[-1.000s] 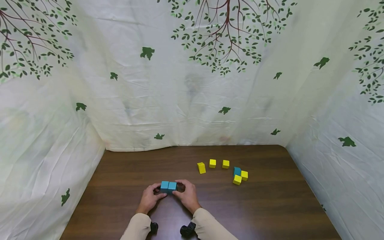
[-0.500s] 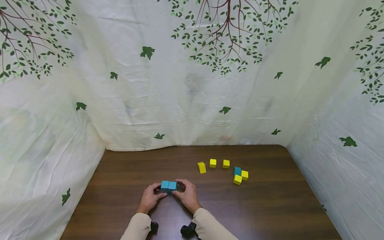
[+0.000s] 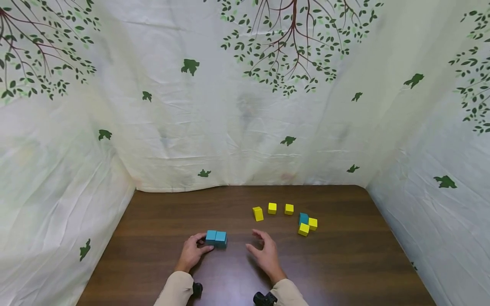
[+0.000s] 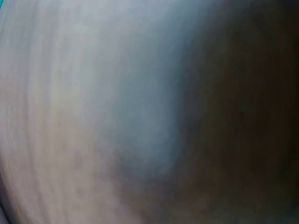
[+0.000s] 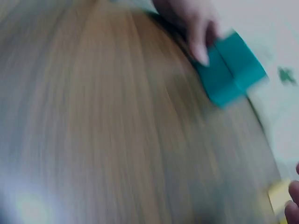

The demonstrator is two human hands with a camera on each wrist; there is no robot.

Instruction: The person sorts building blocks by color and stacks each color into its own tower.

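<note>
Two blue cubes (image 3: 220, 237) stand side by side, touching, near the middle of the table. My left hand (image 3: 191, 253) holds the left cube between thumb and fingers; the right wrist view also shows that hand (image 5: 191, 23) at the blue pair (image 5: 231, 70). To the right of the pair, my right hand (image 3: 267, 255) hovers with its fingers relaxed and apart, holding nothing. Its fingertips (image 5: 292, 207) just enter the edge of the right wrist view. The left wrist view is too blurred to show the left hand's grip.
Yellow blocks (image 3: 272, 208) lie spread out toward the back right of the brown table (image 3: 344, 263). A third blue cube (image 3: 303, 218) sits against two yellow cubes (image 3: 312, 224). White leaf-patterned cloth (image 3: 245, 127) hangs behind and on both sides.
My right hand has let go of the right blue cube and moved away to the right. The left hand and the two blue cubes have stayed in place.
</note>
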